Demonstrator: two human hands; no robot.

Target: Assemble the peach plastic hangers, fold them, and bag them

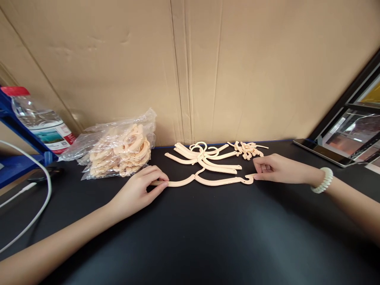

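Observation:
A pale peach plastic hanger (208,181) lies flat on the black table (208,237), its arms spread left and right. My left hand (139,190) pinches the hanger's left end with fingers closed on it. My right hand (274,168), with a white coil band on the wrist, pinches a small hook-shaped clip (249,179) at the hanger's right end. Just behind lies a pile of similar hangers (203,156), and to its right a heap of small clips (247,149).
A clear plastic bag of peach parts (121,150) sits at the back left. A water bottle (44,126) rests on a blue rack (18,158), with a white cable (44,198) beside it. A tablet (323,152) lies at the right. A cardboard wall (190,67) stands behind.

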